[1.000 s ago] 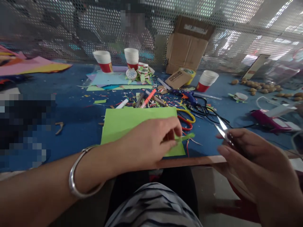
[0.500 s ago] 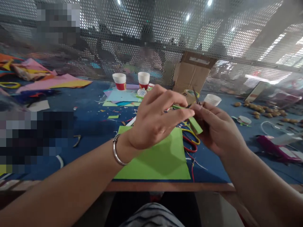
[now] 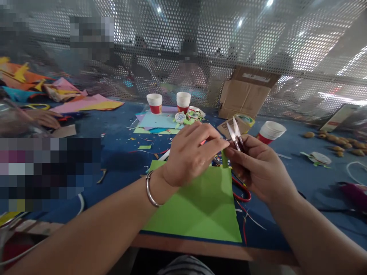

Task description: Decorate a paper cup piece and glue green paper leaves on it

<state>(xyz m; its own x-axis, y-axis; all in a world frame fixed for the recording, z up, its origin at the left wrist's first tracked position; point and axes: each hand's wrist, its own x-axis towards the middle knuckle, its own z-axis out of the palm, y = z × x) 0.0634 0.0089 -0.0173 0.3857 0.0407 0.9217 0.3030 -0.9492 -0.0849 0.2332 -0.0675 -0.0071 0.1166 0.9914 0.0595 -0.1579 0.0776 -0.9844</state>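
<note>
My left hand (image 3: pixel 190 154), a silver bangle on its wrist, pinches a small green paper strip (image 3: pixel 224 158) between thumb and fingers. My right hand (image 3: pixel 258 168) is wrapped round a small pair of metal snips (image 3: pixel 235 134) whose blades point upward and stand apart, right beside the strip. Both hands meet above a sheet of green paper (image 3: pixel 200 206) that lies on the blue table (image 3: pixel 114 160) near its front edge.
Paper cups (image 3: pixel 155 103) (image 3: pixel 183 101) (image 3: pixel 271 131), coloured paper sheets (image 3: pixel 157 122), paper scraps, a cardboard box (image 3: pixel 246 93), a tape roll (image 3: pixel 243 119), red-handled scissors (image 3: pixel 242 191) and small brown nuts (image 3: pixel 344 147) lie about. Another person's hand (image 3: pixel 43 118) rests at far left. A perforated metal screen stands behind.
The view has tilted up and the hands have come together. The green strip now hangs upright from my left fingers, and the snips' blades show above my right hand.
</note>
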